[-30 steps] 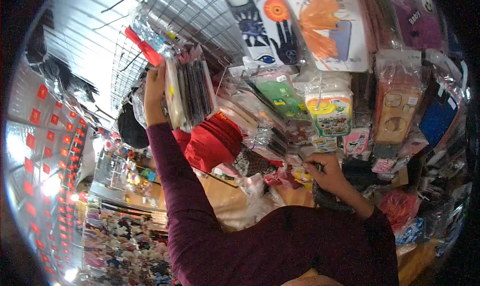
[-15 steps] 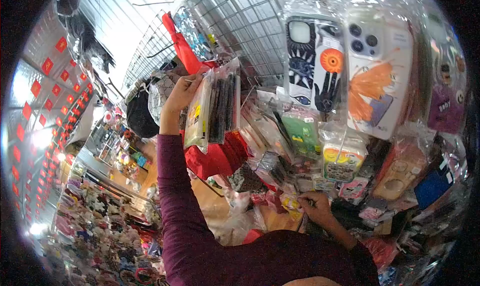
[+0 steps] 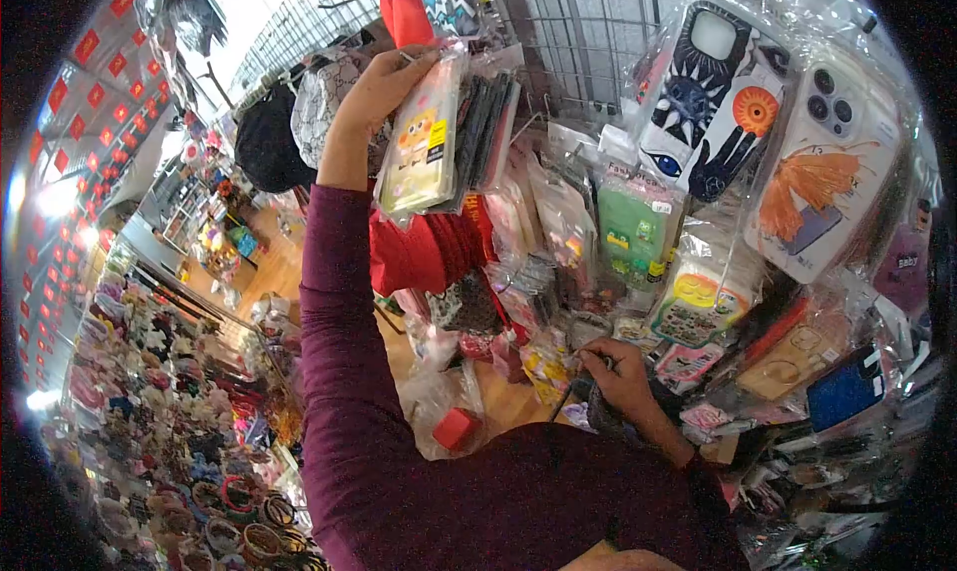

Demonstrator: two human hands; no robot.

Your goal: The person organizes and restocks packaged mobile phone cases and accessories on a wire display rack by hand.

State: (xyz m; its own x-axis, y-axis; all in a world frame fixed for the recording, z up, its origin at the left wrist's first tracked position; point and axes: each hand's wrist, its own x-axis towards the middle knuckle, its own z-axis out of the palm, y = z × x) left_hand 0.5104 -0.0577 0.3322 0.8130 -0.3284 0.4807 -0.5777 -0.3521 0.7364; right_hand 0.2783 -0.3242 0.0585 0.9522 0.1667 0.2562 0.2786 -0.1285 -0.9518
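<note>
My left hand point(image 3: 384, 90) is raised at the upper centre, fingers closed on the top of a bagged yellow phone case point(image 3: 419, 152) with a cartoon face. That case is the front one of a hanging row, with dark cases point(image 3: 483, 127) behind it. My right hand point(image 3: 620, 374) is lower, at the centre right, its thumb and fingers pinched together beside a yellow and white packet point(image 3: 546, 370). Whatever lies between those fingers is too small to make out. Above this hand hang a green bagged case point(image 3: 630, 227) and a case with small pictures point(image 3: 701, 302).
Large bagged cases, one with an orange butterfly point(image 3: 812, 197), hang at the right on a wire grid point(image 3: 568, 47). Red cloth point(image 3: 424, 247) hangs below my left hand. Caps point(image 3: 267, 137) hang to its left. Many hair accessories point(image 3: 189, 421) fill the lower left.
The view has shifted, with the hanging goods displaced in frame. The yellow case in my left hand now faces me more, showing its cartoon front. My right hand appears slightly higher.
</note>
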